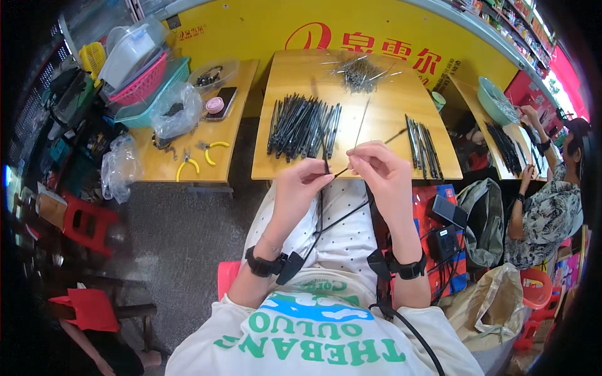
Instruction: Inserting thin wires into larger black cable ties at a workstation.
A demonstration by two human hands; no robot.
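My left hand (pixel 305 186) is closed in a pinch on a thin black rod (pixel 340 172), which slants up to the right behind my other hand. Finger and thumb of my right hand (pixel 384 172) are pinched around a thin silvery wire (pixel 362 122) that sticks up over the table. The two hands are close together above the table's front edge. Just beyond them lies a large pile of slim black rods (pixel 300 125). A smaller row of black rods (pixel 424 147) lies at the right, and a heap of thin metal wires (pixel 359 72) is at the back.
The wooden table (pixel 370 135) stands before me. On a left side table (pixel 216 141) are yellow-handled pliers (pixel 188 168), a phone (pixel 226 100), plastic bags (pixel 177 109) and stacked baskets (pixel 141 81). At the right a person (pixel 545 200) works at another table; open sacks (pixel 495 301) stand nearby.
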